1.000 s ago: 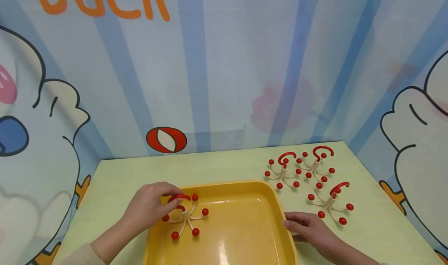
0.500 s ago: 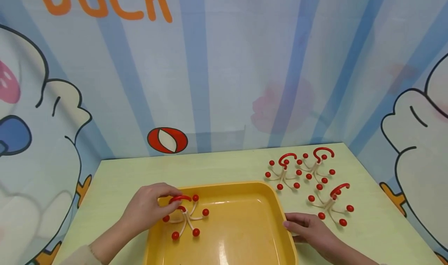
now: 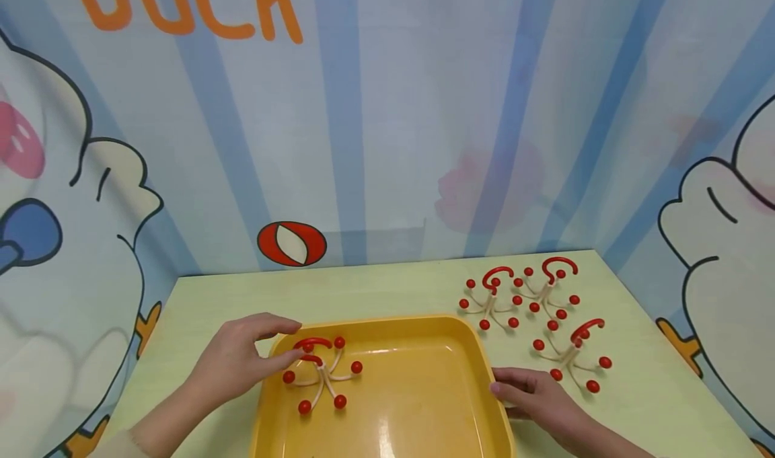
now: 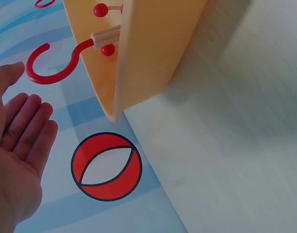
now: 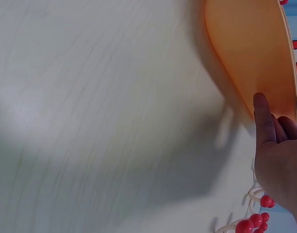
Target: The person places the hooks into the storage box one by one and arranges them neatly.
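Inside the yellow tray (image 3: 418, 391), at its left end, stands an octopus-like hanger (image 3: 322, 372) with a red hook on top and several curved cream arms tipped in red balls. My left hand (image 3: 242, 357) is at its hook (image 4: 51, 77), thumb and fingers spread apart around it; in the left wrist view the fingers are extended with nothing held. My right hand (image 3: 539, 401) grips the tray's right rim, thumb at the edge and fingers (image 5: 263, 119) against the outer wall. Parts of these fingers are hidden behind the rim.
Three more hangers of the same kind stand to the right of the tray: one at the back (image 3: 490, 303), one at the far corner (image 3: 547, 290) and one nearer (image 3: 569, 356). A striped cartoon curtain (image 3: 393, 122) rises behind the pale table (image 3: 363, 290).
My left hand has let go of the hanger's red hook and drawn slightly left, its fingers spreading. The hanger stays in the tray. My right hand keeps its place on the rim.
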{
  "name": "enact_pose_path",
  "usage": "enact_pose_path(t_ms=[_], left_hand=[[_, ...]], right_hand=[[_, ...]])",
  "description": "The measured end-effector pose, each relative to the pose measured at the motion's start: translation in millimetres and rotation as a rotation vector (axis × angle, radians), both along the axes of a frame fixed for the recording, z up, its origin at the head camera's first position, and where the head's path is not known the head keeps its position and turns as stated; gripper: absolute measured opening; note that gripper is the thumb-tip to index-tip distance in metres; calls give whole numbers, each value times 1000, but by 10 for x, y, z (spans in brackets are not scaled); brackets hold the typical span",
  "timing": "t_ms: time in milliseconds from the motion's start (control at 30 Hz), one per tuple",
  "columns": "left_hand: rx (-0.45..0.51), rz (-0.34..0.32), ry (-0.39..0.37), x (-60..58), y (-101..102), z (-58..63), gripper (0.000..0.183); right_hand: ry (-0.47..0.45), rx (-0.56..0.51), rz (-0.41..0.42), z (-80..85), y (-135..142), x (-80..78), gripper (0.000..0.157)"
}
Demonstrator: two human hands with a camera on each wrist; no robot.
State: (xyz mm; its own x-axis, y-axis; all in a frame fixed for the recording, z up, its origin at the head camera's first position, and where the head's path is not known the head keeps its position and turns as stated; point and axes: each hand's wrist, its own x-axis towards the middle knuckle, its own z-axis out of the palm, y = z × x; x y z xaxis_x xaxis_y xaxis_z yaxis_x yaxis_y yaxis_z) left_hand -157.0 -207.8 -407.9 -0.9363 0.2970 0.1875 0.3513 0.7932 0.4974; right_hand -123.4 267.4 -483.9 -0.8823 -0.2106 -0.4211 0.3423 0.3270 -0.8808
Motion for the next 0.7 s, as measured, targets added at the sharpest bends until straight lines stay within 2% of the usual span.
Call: enact_pose_path(t_ms=[133,300,400,500,700], left_hand=[[29,26,-34,15,-89,-5,37],[100,92,-132,47,-189,-19,45],[129,133,-189,73,-244,-37,51],[152,165,-232,101,-301,-73,57],[150,264,-337,142,-390,-202,73]], right_hand=[[36,12,-7,49,10,8,70],[96,28,-20,173,24,9,71],[148,49,8,273,39,-4,68],[222,113,55,385,54,-20,64],[382,236,114,634,78,-95,59]])
